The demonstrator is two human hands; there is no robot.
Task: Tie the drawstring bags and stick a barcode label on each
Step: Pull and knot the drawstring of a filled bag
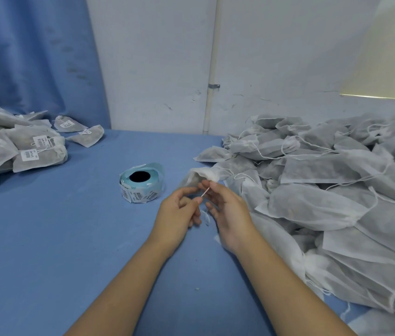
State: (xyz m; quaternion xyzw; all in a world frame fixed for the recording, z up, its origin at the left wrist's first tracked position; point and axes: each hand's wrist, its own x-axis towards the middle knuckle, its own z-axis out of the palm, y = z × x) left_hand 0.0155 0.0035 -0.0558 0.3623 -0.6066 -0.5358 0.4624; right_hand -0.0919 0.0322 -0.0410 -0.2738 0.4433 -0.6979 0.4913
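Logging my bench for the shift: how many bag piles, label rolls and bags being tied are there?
Bag piles: 2, labelled pile and unlabelled pile
Label roll: 1
Bag being tied: 1, drawstring in left hand and right hand
Total: 4

The left forearm [123, 287] and right forearm [288, 287] are both bare, with skin showing from the near edge up to the wrists. The left hand [179, 212] and right hand [229, 214] are bare as well, ungloved, with slim fingers [189, 190].
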